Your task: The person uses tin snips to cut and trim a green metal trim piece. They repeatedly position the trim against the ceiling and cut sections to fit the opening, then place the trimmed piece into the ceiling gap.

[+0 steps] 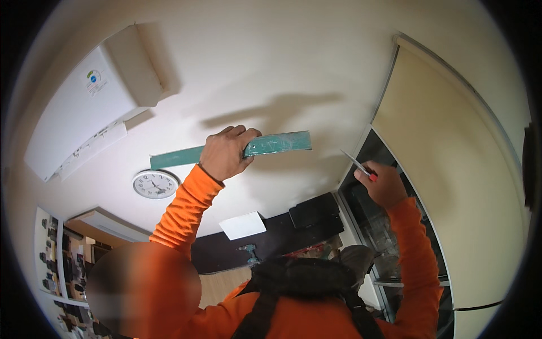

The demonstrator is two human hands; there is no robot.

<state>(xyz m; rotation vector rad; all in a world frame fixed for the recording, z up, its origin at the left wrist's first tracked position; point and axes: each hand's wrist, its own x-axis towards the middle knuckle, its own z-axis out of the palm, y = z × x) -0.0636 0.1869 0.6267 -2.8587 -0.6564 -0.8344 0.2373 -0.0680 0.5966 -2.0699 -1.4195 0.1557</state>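
Neither of my hands is in view. A person in orange long sleeves point(186, 209) stands close in front of me with both arms raised. One of that person's hands point(226, 152) presses a long green strip point(279, 143) flat against the white surface overhead point(271, 62). The other hand point(385, 185) holds a thin pointed tool with a red grip point(359, 165), its tip just right of the strip's end. Black straps point(293, 282) cross the person's torso.
A white air-conditioning unit point(84, 107) hangs at the upper left, with a round wall clock point(155, 184) below it. A beige roller blind point(451, 169) covers a dark window point(372, 226) at the right. A teal cordless drill point(249, 254) and shelves of small items point(56, 254) are further off.
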